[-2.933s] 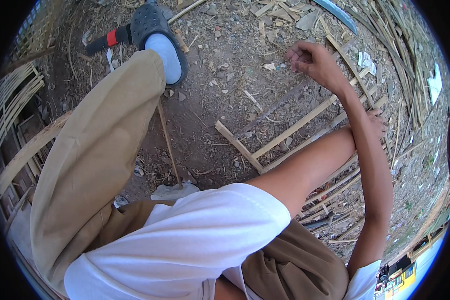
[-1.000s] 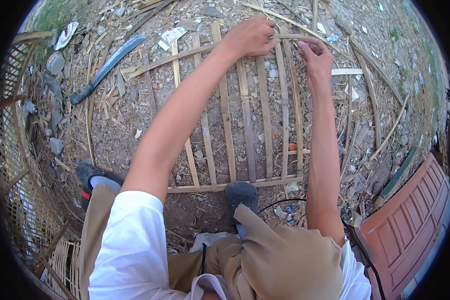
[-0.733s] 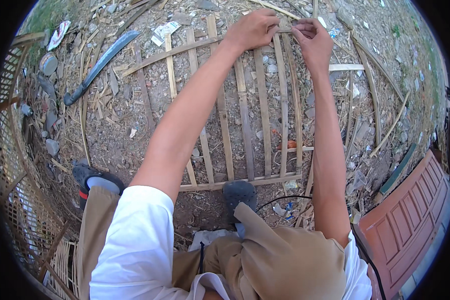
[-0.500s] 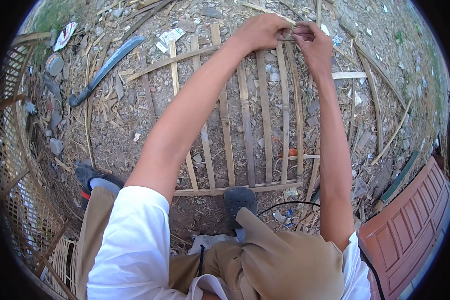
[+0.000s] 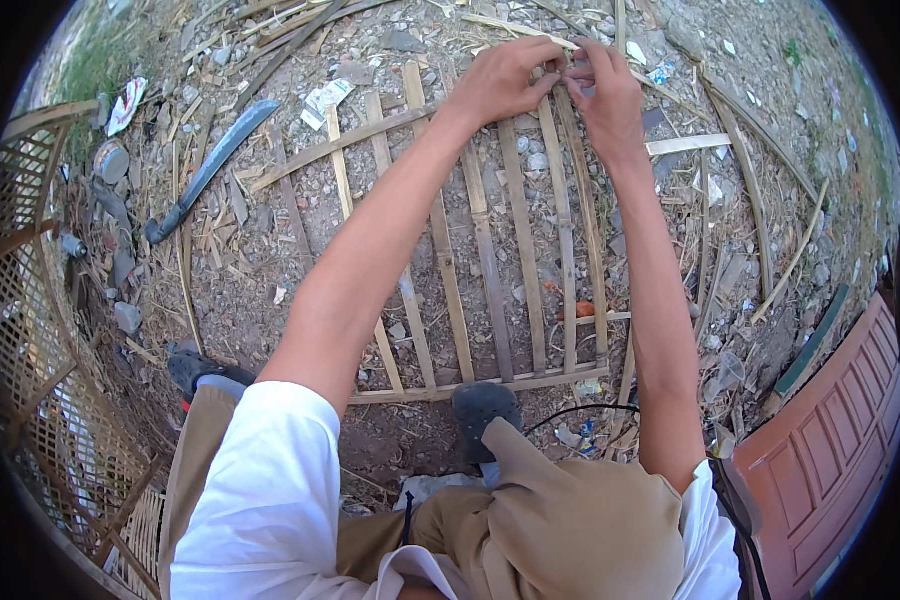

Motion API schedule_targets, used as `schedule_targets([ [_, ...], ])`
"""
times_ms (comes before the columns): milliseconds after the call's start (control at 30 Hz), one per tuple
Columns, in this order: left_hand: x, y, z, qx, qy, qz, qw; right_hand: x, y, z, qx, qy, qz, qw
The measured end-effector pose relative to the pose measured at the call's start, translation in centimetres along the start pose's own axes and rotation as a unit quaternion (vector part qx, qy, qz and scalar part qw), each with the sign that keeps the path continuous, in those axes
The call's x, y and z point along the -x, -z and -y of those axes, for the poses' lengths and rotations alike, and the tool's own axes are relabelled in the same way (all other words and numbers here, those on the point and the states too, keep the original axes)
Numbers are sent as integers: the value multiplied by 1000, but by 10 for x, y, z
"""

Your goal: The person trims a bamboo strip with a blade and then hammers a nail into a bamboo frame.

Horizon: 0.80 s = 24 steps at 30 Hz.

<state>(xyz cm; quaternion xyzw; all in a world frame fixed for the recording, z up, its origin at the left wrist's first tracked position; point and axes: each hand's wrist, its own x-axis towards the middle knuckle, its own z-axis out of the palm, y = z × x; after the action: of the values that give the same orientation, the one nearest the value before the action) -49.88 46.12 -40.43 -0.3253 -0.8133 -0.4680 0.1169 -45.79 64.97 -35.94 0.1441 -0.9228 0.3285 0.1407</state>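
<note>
Head view's got left hand (image 5: pixel 507 82) and right hand (image 5: pixel 610 102) bunched together, can't tell what's pinched, at the far crosspiece (image 5: pixel 395 123) of the slat frame (image 5: pixel 521 240) stretching nearer than them, near rail (image 5: pixel 570 377) seemingly set, far end looking unfinished.

With the slatted frame (image 5: pixel 524 245) as the dial's centre, the left hand (image 5: pixel 505 82) and right hand (image 5: pixel 612 108) sit side by side over its far end, between twelve and one. On the ground (image 5: pixel 245 330), the machete (image 5: pixel 213 165) lies between nine and ten, the can (image 5: pixel 111 160) farther out beyond it. The lattice (image 5: pixel 60 330) is towards nine, the door panel (image 5: pixel 830 440) at four, one shoe (image 5: pixel 485 412) at six.
</note>
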Motion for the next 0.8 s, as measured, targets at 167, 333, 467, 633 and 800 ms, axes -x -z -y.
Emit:
schedule_targets([
  [167,-1,0,-5,-2,-48,-8,999,-8,2,9,48,-5,0,999],
  [333,-4,7,-7,16,7,46,999,-14,2,23,75,-23,16,997],
  [467,-4,8,-5,73,32,27,996,-14,-5,23,39,-47,2,998],
  [633,-5,6,-6,63,40,7,997,5,-17,4,-88,-99,-71,989],
  [800,-7,1,-4,84,69,17,994,17,-25,0,-140,-126,-137,973],
])
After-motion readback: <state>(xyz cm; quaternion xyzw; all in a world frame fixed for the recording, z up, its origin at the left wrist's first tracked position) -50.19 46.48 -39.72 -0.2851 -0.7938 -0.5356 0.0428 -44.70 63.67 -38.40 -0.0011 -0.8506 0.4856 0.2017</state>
